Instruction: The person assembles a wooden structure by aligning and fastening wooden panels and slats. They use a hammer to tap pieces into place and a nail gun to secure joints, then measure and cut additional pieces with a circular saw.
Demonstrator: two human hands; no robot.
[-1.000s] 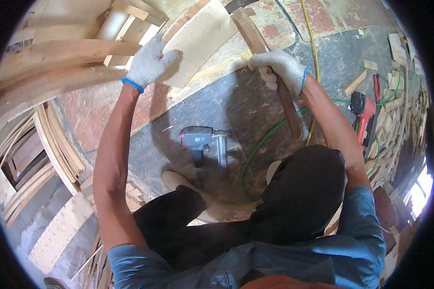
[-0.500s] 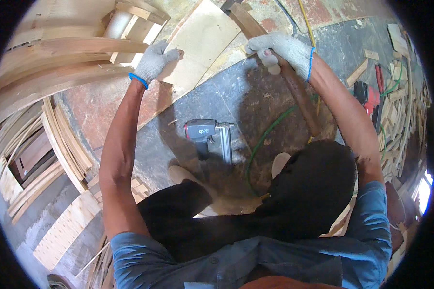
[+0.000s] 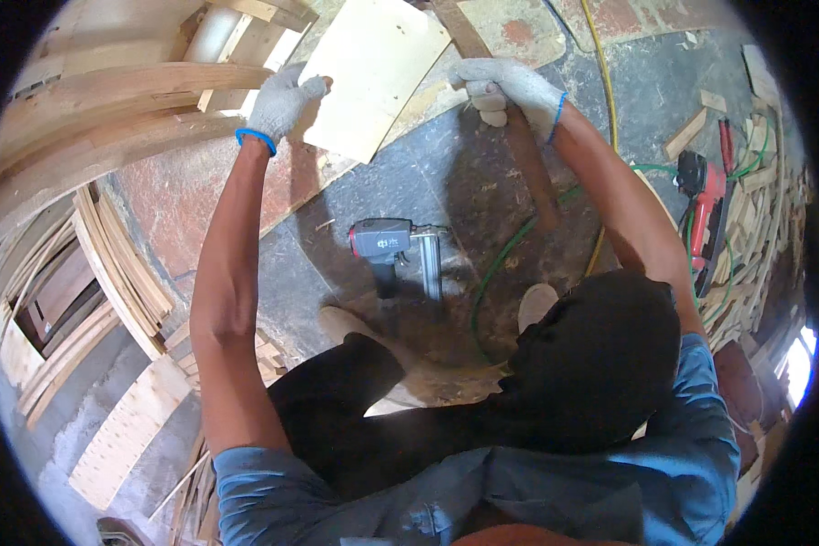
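My left hand (image 3: 283,102), in a white knit glove with a blue cuff, is closed on the left edge of a pale plywood board (image 3: 378,77). The board stands out from the floor at the far side, beside a wooden frame (image 3: 127,96). Held in my right hand (image 3: 510,89), also gloved, is a hammer by its long brown wooden handle (image 3: 534,173); the hammer's head lies beyond the upper edge of the picture. Between my feet and the board, a grey and black air nailer (image 3: 387,244) rests on the floor.
A green hose (image 3: 500,264) and a yellow hose (image 3: 607,82) cross the floor. To the right lie a red power tool (image 3: 703,205) and a heap of wood offcuts (image 3: 753,246). Stacked curved wood strips (image 3: 123,273) are at left.
My right hand has moved slightly left and away from me with the hammer. The board has shifted and tilted a little in my left hand, which has moved slightly left.
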